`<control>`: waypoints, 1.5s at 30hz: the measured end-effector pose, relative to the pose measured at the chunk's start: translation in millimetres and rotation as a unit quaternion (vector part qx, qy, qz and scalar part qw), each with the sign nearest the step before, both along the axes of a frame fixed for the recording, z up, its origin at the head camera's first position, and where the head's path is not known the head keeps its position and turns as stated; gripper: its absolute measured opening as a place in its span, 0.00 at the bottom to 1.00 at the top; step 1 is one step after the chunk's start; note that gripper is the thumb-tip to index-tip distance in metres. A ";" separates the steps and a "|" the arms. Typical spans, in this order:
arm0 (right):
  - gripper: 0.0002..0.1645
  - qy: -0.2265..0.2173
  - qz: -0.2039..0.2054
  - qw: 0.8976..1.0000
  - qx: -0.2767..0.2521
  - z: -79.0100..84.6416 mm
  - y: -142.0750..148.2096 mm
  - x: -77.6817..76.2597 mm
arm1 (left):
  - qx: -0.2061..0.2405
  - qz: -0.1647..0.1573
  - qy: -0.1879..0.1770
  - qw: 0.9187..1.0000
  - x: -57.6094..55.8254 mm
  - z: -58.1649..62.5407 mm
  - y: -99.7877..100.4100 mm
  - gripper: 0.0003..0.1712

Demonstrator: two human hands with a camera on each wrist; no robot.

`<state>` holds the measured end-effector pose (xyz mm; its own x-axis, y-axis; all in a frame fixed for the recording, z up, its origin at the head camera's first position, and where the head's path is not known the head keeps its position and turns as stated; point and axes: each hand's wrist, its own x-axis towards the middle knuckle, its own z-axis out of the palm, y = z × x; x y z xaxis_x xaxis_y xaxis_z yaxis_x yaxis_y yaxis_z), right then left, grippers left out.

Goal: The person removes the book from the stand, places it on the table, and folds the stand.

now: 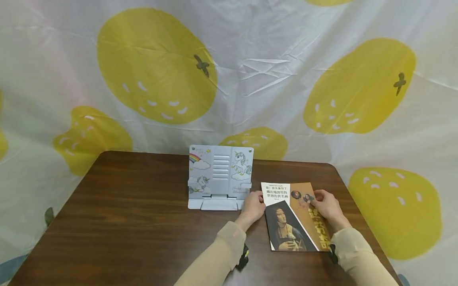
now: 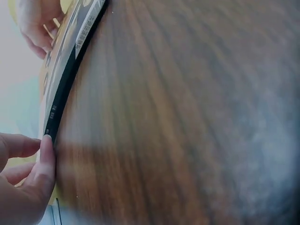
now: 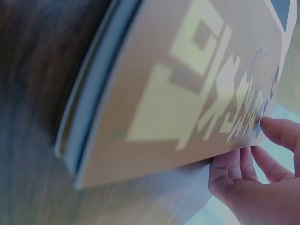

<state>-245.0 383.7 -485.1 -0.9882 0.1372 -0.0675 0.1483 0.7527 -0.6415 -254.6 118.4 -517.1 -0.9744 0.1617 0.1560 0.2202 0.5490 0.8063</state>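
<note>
A paperback book [image 1: 298, 222] with a brown and white cover and a painted portrait is in front of me, right of the table's middle. At its left edge my left hand [image 1: 253, 206] pinches the spine near the upper corner; the thumb lies against the dark spine [image 2: 65, 89] in the left wrist view. My right hand [image 1: 327, 206] grips the opposite edge, thumb on the cover and fingers [image 3: 225, 171] curled under it. Gold lettering [image 3: 206, 89] fills much of the right wrist view. Just left of my left hand stands a white book stand [image 1: 220, 174] with unicorn pictures.
The brown wooden table [image 1: 143, 222] stretches far to the left of the stand. Behind it hangs a white curtain [image 1: 257, 47] with large yellow fruit prints, close to the back edge. The table's right edge [image 1: 365, 214] runs near my right hand.
</note>
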 end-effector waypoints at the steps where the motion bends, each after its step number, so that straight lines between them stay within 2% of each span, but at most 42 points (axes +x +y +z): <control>1: 0.26 -0.001 0.006 1.000 0.005 0.6 0.0 0.1 | -0.004 -0.002 0.000 1.000 -0.1 0.2 -0.2 0.18; 7: 0.31 -0.009 0.042 0.999 0.034 2.3 2.3 0.7 | -0.017 -0.025 -0.018 0.999 -0.3 4.9 -1.4 0.26; 12: 0.43 -0.043 0.055 0.997 0.017 6.9 0.2 2.8 | -0.039 -0.064 -0.034 0.997 2.3 13.2 -6.0 0.30; 15: 0.49 -0.045 0.078 0.996 0.028 8.0 -0.7 5.1 | -0.068 -0.087 -0.044 0.993 5.6 17.9 -9.5 0.32; 19: 0.48 -0.027 0.110 0.992 0.054 9.3 0.7 9.6 | -0.096 -0.124 -0.062 0.986 11.2 25.3 -12.7 0.33; 24: 0.42 0.000 0.125 0.990 0.069 11.4 1.2 15.1 | -0.098 -0.160 -0.075 0.979 17.8 33.8 -16.6 0.31; 30: 0.37 0.021 0.114 0.991 0.068 17.1 -10.7 19.3 | -0.110 -0.187 -0.053 0.975 22.3 41.8 -27.9 0.26; 35: 0.32 0.036 0.090 0.995 0.028 24.7 -28.1 26.0 | -0.117 -0.218 -0.013 0.969 24.3 47.4 -40.6 0.22; 39: 0.31 0.045 0.075 0.996 -0.023 33.4 -44.2 28.9 | -0.130 -0.224 0.006 0.966 26.1 52.3 -53.2 0.21; 42: 0.29 0.067 0.069 0.994 -0.060 38.8 -56.2 28.5 | -0.143 -0.226 0.026 0.963 26.7 54.9 -62.7 0.20; 45: 0.25 0.095 0.054 0.986 -0.125 41.2 -68.2 27.2 | -0.151 -0.226 0.044 0.961 26.2 56.7 -72.4 0.19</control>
<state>-217.8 315.5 -443.9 -0.9943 0.0324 0.1011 -0.0644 0.5730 -0.8170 -228.4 46.1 -460.5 -0.7787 0.6168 0.1147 0.5519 0.5867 0.5926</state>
